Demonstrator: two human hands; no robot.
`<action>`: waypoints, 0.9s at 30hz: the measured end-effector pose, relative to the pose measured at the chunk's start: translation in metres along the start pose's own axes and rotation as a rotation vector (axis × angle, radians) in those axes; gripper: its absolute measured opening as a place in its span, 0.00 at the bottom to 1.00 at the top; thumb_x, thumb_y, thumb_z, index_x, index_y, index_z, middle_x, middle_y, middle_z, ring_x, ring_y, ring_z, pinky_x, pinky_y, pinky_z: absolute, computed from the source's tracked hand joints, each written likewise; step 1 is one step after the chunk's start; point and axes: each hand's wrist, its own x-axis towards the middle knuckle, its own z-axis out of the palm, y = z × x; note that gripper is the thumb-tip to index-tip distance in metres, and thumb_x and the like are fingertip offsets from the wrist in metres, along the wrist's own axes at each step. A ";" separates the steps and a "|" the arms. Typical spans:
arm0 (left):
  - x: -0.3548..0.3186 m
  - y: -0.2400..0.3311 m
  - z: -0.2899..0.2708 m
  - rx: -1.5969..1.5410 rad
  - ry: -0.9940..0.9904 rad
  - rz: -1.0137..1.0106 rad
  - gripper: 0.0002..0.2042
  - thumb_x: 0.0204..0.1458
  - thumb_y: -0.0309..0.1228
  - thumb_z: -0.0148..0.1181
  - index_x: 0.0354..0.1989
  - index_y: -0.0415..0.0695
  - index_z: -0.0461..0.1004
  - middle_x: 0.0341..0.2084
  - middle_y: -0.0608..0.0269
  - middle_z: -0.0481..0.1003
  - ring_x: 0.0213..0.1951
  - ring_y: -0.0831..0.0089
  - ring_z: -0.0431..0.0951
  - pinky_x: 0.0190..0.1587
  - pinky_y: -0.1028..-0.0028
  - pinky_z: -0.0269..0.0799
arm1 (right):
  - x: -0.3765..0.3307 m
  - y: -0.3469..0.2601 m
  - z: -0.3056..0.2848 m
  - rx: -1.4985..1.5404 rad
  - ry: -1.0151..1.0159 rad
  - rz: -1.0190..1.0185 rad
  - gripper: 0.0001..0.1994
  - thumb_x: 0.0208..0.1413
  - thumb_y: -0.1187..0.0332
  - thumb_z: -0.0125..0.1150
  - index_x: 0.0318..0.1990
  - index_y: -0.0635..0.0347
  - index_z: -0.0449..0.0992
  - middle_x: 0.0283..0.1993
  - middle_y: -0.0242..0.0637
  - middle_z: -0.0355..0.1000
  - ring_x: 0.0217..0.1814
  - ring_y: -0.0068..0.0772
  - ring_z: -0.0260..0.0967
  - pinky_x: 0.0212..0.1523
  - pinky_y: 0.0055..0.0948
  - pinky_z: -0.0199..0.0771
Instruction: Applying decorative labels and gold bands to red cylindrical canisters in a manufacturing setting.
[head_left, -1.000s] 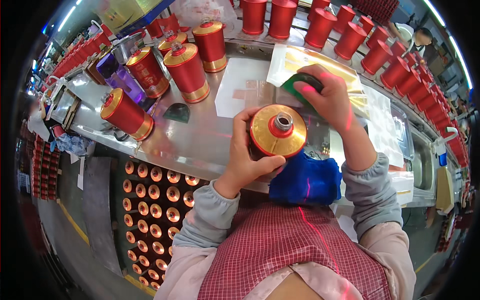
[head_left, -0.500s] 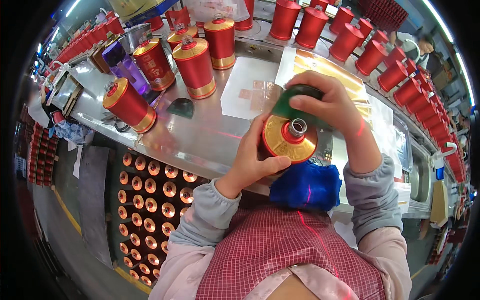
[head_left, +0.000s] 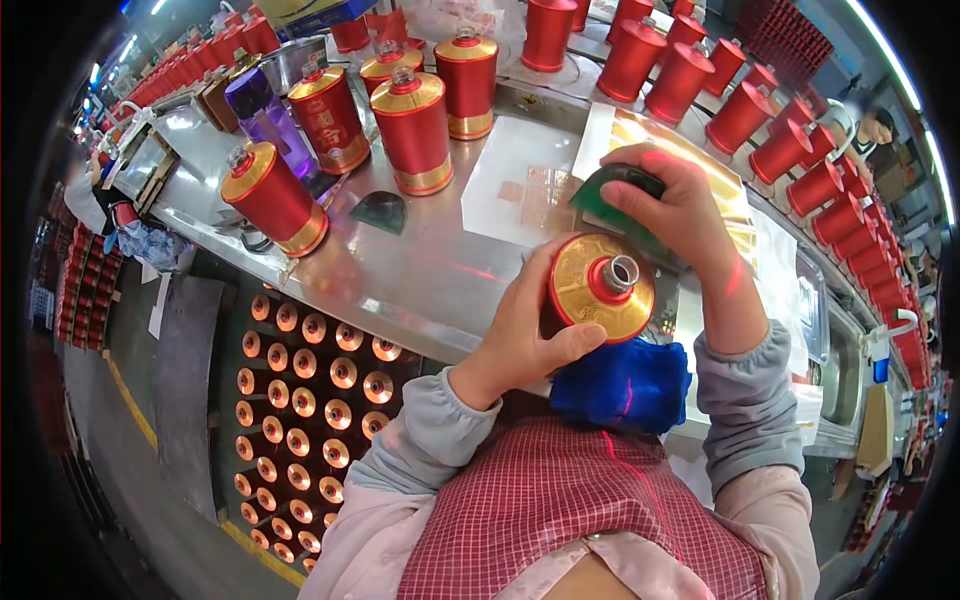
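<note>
My left hand wraps round a red bottle with a gold shoulder and an uncapped clear neck. The bottle tilts toward me above a blue cloth at the bench edge. Just beyond it, my right hand pinches a dark green scraper, which stands apart from the bottle. White paper with small gold pieces lies behind, beside a sheet of gold stickers. The bottle's underside is hidden.
Several red and gold bottles stand on the steel bench, near a purple bottle and a second green scraper. Red bottles line the conveyor behind. Rows of bottles stand below, on my left.
My right hand has drawn the scraper back from the bottle, up and to the right. The bottle in my left hand now shows more of its gold shoulder. The whole view has shifted slightly.
</note>
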 end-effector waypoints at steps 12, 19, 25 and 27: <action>0.016 -0.004 -0.010 -0.191 -0.197 -0.119 0.40 0.43 0.45 0.67 0.61 0.36 0.58 0.52 0.55 0.69 0.54 0.67 0.70 0.57 0.69 0.63 | 0.034 -0.025 0.006 -0.216 -0.401 -0.095 0.14 0.50 0.67 0.66 0.42 0.63 0.76 0.33 0.33 0.75 0.36 0.21 0.71 0.39 0.23 0.71; 0.032 -0.006 -0.015 -0.263 -0.320 -0.141 0.42 0.43 0.44 0.67 0.63 0.36 0.55 0.55 0.54 0.66 0.57 0.68 0.67 0.60 0.69 0.60 | 0.021 0.001 -0.006 -0.109 -0.202 -0.003 0.15 0.52 0.65 0.64 0.44 0.64 0.75 0.38 0.32 0.74 0.40 0.19 0.69 0.41 0.22 0.69; 0.002 -0.014 -0.003 -0.224 0.011 0.064 0.49 0.44 0.52 0.67 0.67 0.37 0.46 0.61 0.49 0.57 0.63 0.59 0.59 0.66 0.63 0.50 | -0.021 0.009 0.001 0.281 0.082 0.236 0.13 0.53 0.65 0.62 0.43 0.63 0.76 0.37 0.30 0.73 0.40 0.21 0.68 0.44 0.23 0.69; -0.011 -0.020 -0.010 0.485 0.128 0.432 0.48 0.44 0.53 0.66 0.67 0.38 0.49 0.61 0.44 0.56 0.64 0.53 0.57 0.68 0.55 0.42 | -0.029 0.007 0.002 0.179 0.119 0.239 0.13 0.54 0.65 0.61 0.42 0.65 0.75 0.37 0.31 0.73 0.40 0.21 0.67 0.44 0.22 0.68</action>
